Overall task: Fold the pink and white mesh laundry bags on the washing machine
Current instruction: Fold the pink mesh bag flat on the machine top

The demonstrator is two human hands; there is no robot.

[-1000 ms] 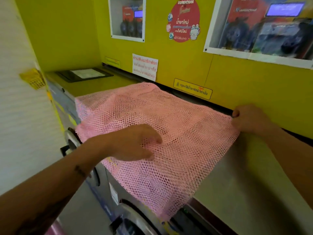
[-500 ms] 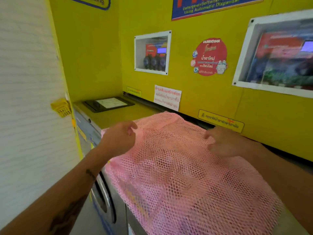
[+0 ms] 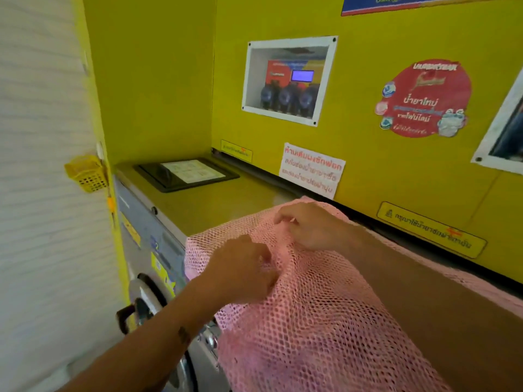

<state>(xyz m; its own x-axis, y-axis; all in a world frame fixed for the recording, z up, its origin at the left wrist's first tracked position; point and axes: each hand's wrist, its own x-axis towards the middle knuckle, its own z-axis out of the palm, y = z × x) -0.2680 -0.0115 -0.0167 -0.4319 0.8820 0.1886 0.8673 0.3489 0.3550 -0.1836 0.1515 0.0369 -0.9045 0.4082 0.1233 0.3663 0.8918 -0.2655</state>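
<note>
A pink mesh laundry bag point(image 3: 317, 321) lies spread over the top of the washing machine point(image 3: 209, 205), and its front part hangs down over the machine's face. My left hand point(image 3: 240, 270) pinches the mesh near the bag's left end. My right hand point(image 3: 308, 224) grips a bunched fold of the mesh at the bag's far left corner, close to the left hand. My right forearm lies across the bag and hides its middle. No white bag shows.
A yellow wall with stickers and a dispenser window point(image 3: 288, 80) rises right behind the machine. A black-framed panel point(image 3: 186, 174) sits on the machine top at the far left. A small yellow basket point(image 3: 85, 174) hangs on the white wall at left. The door handle point(image 3: 127, 318) sticks out below.
Both hands have come together at the bag's left end and closed on the mesh. A second ago they were far apart, flat on the bag. The view has tilted up and left.
</note>
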